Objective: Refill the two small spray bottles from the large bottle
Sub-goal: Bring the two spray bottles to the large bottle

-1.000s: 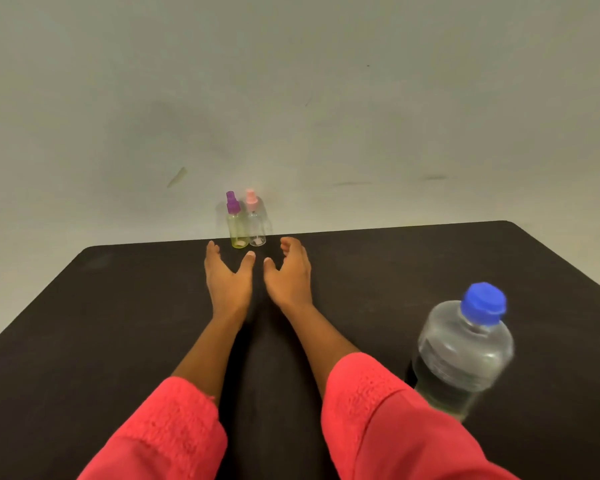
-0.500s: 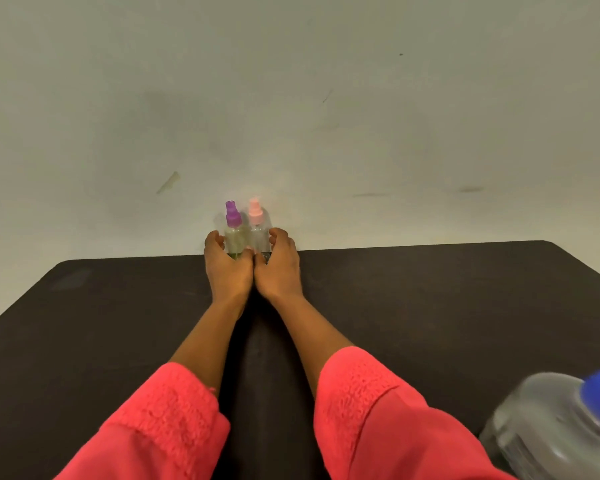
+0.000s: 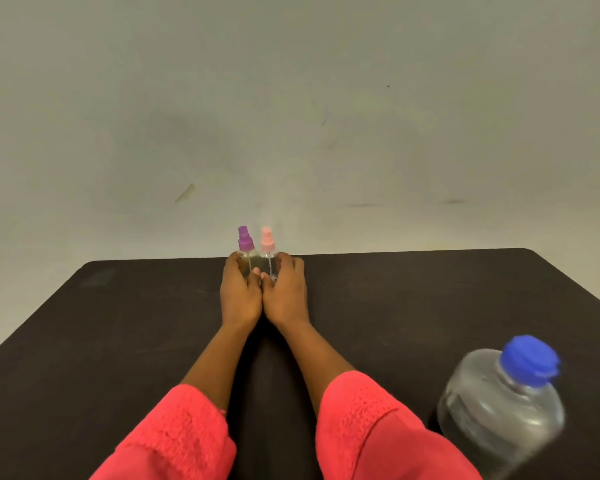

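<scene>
Two small clear spray bottles stand side by side at the far edge of the black table (image 3: 413, 306). The left one has a purple spray top (image 3: 245, 240); the right one has a pink spray top (image 3: 267, 238). My left hand (image 3: 240, 294) wraps around the purple-topped bottle's body. My right hand (image 3: 285, 294) wraps around the pink-topped bottle's body. The two hands touch each other and hide most of both bottles. The large clear bottle (image 3: 503, 410) with a blue cap (image 3: 530, 359) stands at the near right, capped and partly full.
A plain grey wall (image 3: 291, 116) rises directly behind the table's far edge. Both forearms wear red fleece sleeves (image 3: 378, 427) at the near edge of the view.
Both hands have slid forward across the table from just short of the spray bottles and have closed around them. The bottles stay upright.
</scene>
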